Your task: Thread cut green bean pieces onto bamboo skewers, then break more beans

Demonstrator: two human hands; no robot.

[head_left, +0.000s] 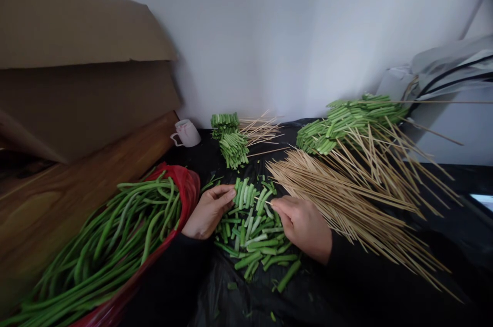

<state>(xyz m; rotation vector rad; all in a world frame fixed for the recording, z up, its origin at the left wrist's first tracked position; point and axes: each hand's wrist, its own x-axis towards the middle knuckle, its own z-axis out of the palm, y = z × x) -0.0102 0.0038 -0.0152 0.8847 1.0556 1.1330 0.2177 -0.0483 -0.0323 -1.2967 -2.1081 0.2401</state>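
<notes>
My right hand (302, 224) pinches a thin bamboo skewer (262, 200) near its right part. Along the skewer's left part sits a row of cut long bean pieces (245, 194), side by side and crosswise to it. My left hand (211, 209) is closed in a pinch at the left end of that row, thumb and forefinger on the outermost piece. Beneath and in front of both hands lies a loose heap of cut bean pieces (265, 250) on a black plastic sheet (231, 309).
Uncut long beans (115, 234) fill a red plastic bag (188, 186) at left. A pile of bare skewers (346, 196) lies at right. Behind are filled skewers (234, 150), a larger filled stack (346, 121) and a white mug (187, 133). A cardboard box (84, 60) stands back left.
</notes>
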